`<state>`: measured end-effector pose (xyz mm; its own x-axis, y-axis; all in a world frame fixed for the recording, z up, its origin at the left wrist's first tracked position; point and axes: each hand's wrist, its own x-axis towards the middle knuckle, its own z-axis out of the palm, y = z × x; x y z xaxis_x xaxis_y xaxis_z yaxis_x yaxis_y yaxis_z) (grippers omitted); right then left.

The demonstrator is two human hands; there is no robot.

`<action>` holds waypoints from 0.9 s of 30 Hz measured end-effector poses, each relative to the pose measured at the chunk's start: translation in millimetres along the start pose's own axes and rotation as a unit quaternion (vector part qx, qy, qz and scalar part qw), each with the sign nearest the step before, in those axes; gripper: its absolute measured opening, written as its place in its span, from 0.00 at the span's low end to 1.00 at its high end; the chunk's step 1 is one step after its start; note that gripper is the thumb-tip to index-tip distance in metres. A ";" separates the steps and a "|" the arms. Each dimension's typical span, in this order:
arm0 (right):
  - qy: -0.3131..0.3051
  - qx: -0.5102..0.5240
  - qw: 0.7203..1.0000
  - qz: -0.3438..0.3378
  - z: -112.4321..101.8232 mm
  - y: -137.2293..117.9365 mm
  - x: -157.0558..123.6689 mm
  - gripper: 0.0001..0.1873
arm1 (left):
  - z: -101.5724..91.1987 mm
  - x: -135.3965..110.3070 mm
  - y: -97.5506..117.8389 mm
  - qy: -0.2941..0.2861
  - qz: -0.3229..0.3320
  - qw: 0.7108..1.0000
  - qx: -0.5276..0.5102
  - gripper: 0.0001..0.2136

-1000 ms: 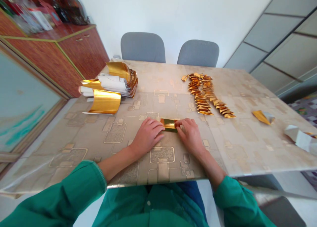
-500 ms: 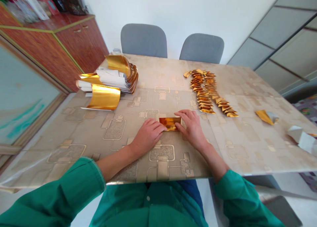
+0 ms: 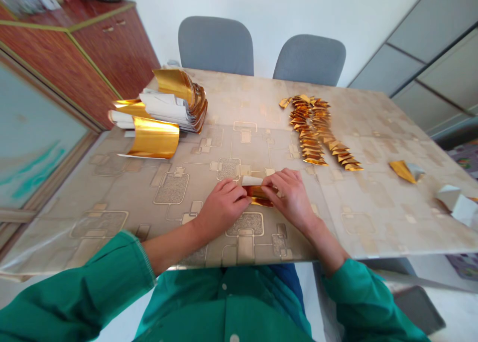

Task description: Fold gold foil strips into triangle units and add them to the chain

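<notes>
Between my hands, close to the table's near edge, is a sheet of gold foil paper [image 3: 256, 192], partly folded, with a strip of its white back showing along the far side. My left hand [image 3: 225, 206] pinches its left end between thumb and fingers. The right end is gripped by my right hand [image 3: 289, 197], whose fingers hide part of the paper. Farther off to the right, folded gold paper pieces [image 3: 308, 133] lie overlapped in two rows. A stack of gold and white paper sheets [image 3: 179, 103] sits at the back left, with a curled gold sheet [image 3: 155, 138] in front.
The patterned tablecloth [image 3: 209, 192] covers the table. Two grey chairs [image 3: 215, 46] stand behind it. At the right lie a loose gold scrap [image 3: 403, 171] and a white folded paper [image 3: 457, 202]. A wooden cabinet [image 3: 115, 53] is at the back left.
The gold paper has gone from lying flat to partly folded, its white back now showing at the far side. My right fingers have closed on its right end. The view has tilted slightly down.
</notes>
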<state>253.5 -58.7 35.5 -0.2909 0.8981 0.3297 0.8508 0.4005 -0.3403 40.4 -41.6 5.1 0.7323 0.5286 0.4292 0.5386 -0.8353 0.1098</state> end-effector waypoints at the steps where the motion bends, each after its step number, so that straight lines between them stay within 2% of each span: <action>1: -0.005 0.008 1.000 0.003 -0.1 -0.7 -2.2 0.08 | -0.7 -1.5 1.6 -0.004 0.003 1.000 0.007 0.10; 6: -0.059 0.010 0.998 0.013 4.6 -3.8 -14.7 0.04 | -6.6 -10.6 8.7 -0.023 -0.010 1.000 -0.005 0.11; 9: -0.062 -0.016 0.998 0.024 7.8 -10.0 -22.1 0.03 | -10.7 -15.3 12.4 -0.039 -0.023 0.999 -0.011 0.11; 13: -0.037 -0.048 0.998 0.029 11.8 -21.6 -32.6 0.05 | -13.6 -18.8 19.0 -0.069 -0.044 0.997 -0.002 0.11; 18: 0.028 -0.050 0.998 0.005 19.9 -25.6 -46.6 0.08 | -16.4 -26.2 18.3 -0.085 -0.045 0.995 -0.004 0.11; 21: 0.036 -0.042 0.998 -0.010 21.9 -23.9 -52.0 0.10 | -24.1 -31.0 6.6 -0.070 -0.026 0.996 -0.043 0.09; 25: 0.035 -0.040 0.998 -0.024 21.2 -23.8 -54.8 0.12 | -34.0 -24.7 -2.4 -0.002 -0.064 0.997 -0.049 0.10; 27: 0.033 -0.043 0.998 -0.025 20.8 -24.6 -55.0 0.12 | -31.7 -17.0 2.7 0.002 -0.028 0.999 -0.033 0.11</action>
<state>239.5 -114.1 7.5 -0.3074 0.8622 0.4026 0.8712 0.4252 -0.2454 16.2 -57.6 26.5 0.6998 0.5749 0.4240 0.5501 -0.8124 0.1935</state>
